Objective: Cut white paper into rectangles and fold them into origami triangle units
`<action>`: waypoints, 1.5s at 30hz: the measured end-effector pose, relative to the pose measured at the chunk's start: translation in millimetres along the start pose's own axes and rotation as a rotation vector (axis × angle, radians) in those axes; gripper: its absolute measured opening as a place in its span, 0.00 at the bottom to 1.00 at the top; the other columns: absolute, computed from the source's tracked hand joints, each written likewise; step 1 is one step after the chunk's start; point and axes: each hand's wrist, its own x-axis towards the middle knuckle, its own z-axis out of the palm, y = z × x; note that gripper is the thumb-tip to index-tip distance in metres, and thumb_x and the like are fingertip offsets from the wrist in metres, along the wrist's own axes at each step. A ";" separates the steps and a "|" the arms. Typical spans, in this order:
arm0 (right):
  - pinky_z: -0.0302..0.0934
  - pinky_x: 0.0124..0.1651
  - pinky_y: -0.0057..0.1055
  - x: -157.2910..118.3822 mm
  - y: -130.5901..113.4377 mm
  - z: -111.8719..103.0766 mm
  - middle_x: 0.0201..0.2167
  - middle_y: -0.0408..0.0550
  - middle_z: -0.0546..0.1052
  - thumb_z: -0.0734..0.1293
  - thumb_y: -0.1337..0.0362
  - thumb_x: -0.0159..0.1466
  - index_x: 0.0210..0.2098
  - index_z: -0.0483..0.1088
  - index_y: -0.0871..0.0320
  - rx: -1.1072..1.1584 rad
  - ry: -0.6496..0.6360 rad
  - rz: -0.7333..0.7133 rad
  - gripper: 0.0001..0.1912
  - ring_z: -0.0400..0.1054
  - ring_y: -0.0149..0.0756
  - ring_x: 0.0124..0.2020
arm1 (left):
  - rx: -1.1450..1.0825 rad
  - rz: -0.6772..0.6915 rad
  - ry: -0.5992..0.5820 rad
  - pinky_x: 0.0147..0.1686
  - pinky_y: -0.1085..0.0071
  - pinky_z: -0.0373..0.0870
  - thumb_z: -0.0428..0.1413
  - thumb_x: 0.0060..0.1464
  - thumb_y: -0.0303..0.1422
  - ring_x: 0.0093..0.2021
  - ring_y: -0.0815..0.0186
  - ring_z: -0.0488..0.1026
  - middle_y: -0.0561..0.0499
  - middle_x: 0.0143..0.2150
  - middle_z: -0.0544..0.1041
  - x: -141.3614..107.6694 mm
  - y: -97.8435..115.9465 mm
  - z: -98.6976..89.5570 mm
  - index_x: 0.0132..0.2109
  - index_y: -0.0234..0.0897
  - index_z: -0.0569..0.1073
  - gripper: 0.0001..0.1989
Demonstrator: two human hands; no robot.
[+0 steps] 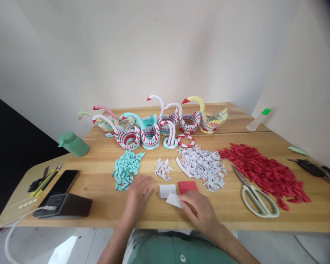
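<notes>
My right hand (200, 211) pinches a small white paper slip (173, 200) between thumb and fingers, just above the table. Right behind the slip lie a stack of white paper rectangles (167, 190) and a stack of red paper rectangles (187, 187). My left hand (139, 194) is slightly blurred, its fingers apart and nothing visible in them. It hovers by the near edge of a pile of folded turquoise paper pieces (128, 167). A small group of folded white pieces (162, 168) lies beyond, between both hands.
Several folded-paper swans (151, 137) line the back. Right of centre are a larger white pile (203, 165), a red pile (261, 170) and scissors (257, 200). At left stand a dark box (74, 205), a phone (63, 183) and a green bottle (74, 143).
</notes>
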 end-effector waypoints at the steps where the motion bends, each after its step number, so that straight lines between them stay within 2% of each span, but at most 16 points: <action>1: 0.66 0.30 0.32 -3.8 0.0 -2.2 0.29 0.48 0.77 0.61 0.70 0.67 0.45 0.68 0.56 -0.007 0.004 0.006 0.08 0.72 0.37 0.28 | 0.088 -0.027 0.033 0.44 0.62 0.69 0.52 0.62 0.33 0.43 0.57 0.75 0.44 0.40 0.80 10.8 -10.4 -9.2 0.41 0.38 0.77 0.09; 2: 0.66 0.30 0.32 -7.3 -0.1 -4.2 0.29 0.48 0.78 0.61 0.70 0.67 0.45 0.69 0.55 -0.016 0.013 0.009 0.09 0.72 0.37 0.28 | 0.192 -0.046 0.069 0.45 0.62 0.69 0.52 0.62 0.33 0.43 0.57 0.75 0.43 0.41 0.80 22.9 -21.1 -18.2 0.40 0.38 0.77 0.09; 3: 0.67 0.31 0.33 -10.5 -0.1 -5.9 0.30 0.48 0.78 0.61 0.70 0.67 0.46 0.69 0.55 -0.024 0.022 0.012 0.09 0.73 0.38 0.29 | 0.303 -0.076 0.047 0.46 0.61 0.68 0.51 0.62 0.32 0.44 0.56 0.74 0.43 0.42 0.80 35.3 -31.2 -26.0 0.40 0.37 0.77 0.10; 5: 0.69 0.33 0.33 -15.0 -0.3 -8.5 0.33 0.50 0.80 0.61 0.69 0.67 0.47 0.69 0.54 -0.032 0.035 0.038 0.10 0.75 0.39 0.32 | 0.513 -0.113 -0.106 0.45 0.61 0.68 0.49 0.62 0.32 0.44 0.56 0.74 0.43 0.42 0.79 58.6 -48.8 -36.3 0.42 0.37 0.77 0.11; 7: 0.70 0.36 0.33 -17.2 -0.4 -9.9 0.35 0.50 0.80 0.61 0.69 0.67 0.47 0.70 0.54 -0.023 0.047 0.070 0.11 0.76 0.40 0.35 | 0.547 -0.099 -0.197 0.45 0.62 0.68 0.50 0.60 0.30 0.44 0.56 0.73 0.44 0.41 0.79 75.7 -61.5 -37.7 0.40 0.38 0.77 0.10; 10: 0.70 0.37 0.33 -17.2 0.4 -10.3 0.36 0.50 0.81 0.62 0.69 0.67 0.47 0.70 0.55 0.001 0.047 0.081 0.10 0.77 0.39 0.35 | 0.594 -0.084 -0.299 0.46 0.63 0.67 0.54 0.55 0.26 0.44 0.56 0.72 0.45 0.40 0.77 86.9 -73.1 -28.2 0.39 0.38 0.77 0.08; 16: 0.69 0.34 0.32 -16.1 4.5 -8.2 0.34 0.50 0.81 0.61 0.70 0.67 0.46 0.70 0.55 0.006 0.036 0.062 0.10 0.76 0.38 0.33 | 0.711 -0.143 -0.359 0.45 0.61 0.66 0.55 0.50 0.25 0.45 0.53 0.70 0.42 0.40 0.74 84.3 -85.0 -11.7 0.41 0.36 0.77 0.11; 23: 0.69 0.33 0.31 -14.5 5.0 -8.8 0.32 0.48 0.81 0.61 0.69 0.67 0.47 0.71 0.54 -0.003 0.023 0.074 0.11 0.76 0.37 0.31 | 0.723 -0.193 -0.348 0.45 0.63 0.65 0.52 0.55 0.27 0.45 0.54 0.71 0.43 0.40 0.76 78.7 -90.9 -5.1 0.39 0.37 0.76 0.08; 28: 0.68 0.32 0.31 -14.6 5.8 -8.0 0.32 0.49 0.81 0.61 0.69 0.67 0.47 0.71 0.55 -0.006 0.023 0.067 0.11 0.75 0.37 0.30 | 0.696 -0.193 -0.294 0.45 0.64 0.65 0.49 0.59 0.29 0.43 0.56 0.71 0.44 0.38 0.76 75.8 -91.2 -9.2 0.35 0.37 0.77 0.11; 32: 0.68 0.31 0.31 -13.7 5.2 -7.6 0.32 0.49 0.80 0.62 0.70 0.67 0.47 0.70 0.55 0.003 0.029 0.066 0.11 0.75 0.37 0.30 | 0.682 -0.186 -0.262 0.46 0.65 0.65 0.49 0.61 0.31 0.44 0.57 0.71 0.44 0.41 0.77 75.2 -92.1 -17.0 0.39 0.38 0.77 0.11; 37: 0.68 0.32 0.31 -12.5 4.5 -7.6 0.32 0.49 0.81 0.61 0.71 0.67 0.46 0.71 0.55 -0.012 0.040 0.062 0.11 0.76 0.37 0.31 | 0.695 -0.179 -0.300 0.46 0.63 0.65 0.53 0.58 0.30 0.45 0.56 0.71 0.44 0.42 0.76 73.9 -94.2 -19.2 0.42 0.38 0.78 0.10; 42: 0.68 0.32 0.31 -14.9 6.3 -6.9 0.32 0.49 0.80 0.62 0.71 0.67 0.46 0.71 0.56 -0.016 0.031 0.060 0.11 0.76 0.38 0.31 | 0.731 -0.187 -0.323 0.44 0.62 0.64 0.52 0.54 0.25 0.44 0.53 0.71 0.43 0.39 0.75 73.6 -93.8 -14.0 0.38 0.38 0.78 0.11; 45: 0.68 0.31 0.31 -15.9 7.0 -6.4 0.31 0.49 0.80 0.61 0.71 0.67 0.46 0.71 0.56 -0.019 0.021 0.067 0.10 0.75 0.37 0.30 | 0.731 -0.187 -0.324 0.43 0.61 0.64 0.51 0.54 0.25 0.43 0.52 0.70 0.42 0.38 0.75 74.4 -94.2 -12.3 0.37 0.37 0.79 0.11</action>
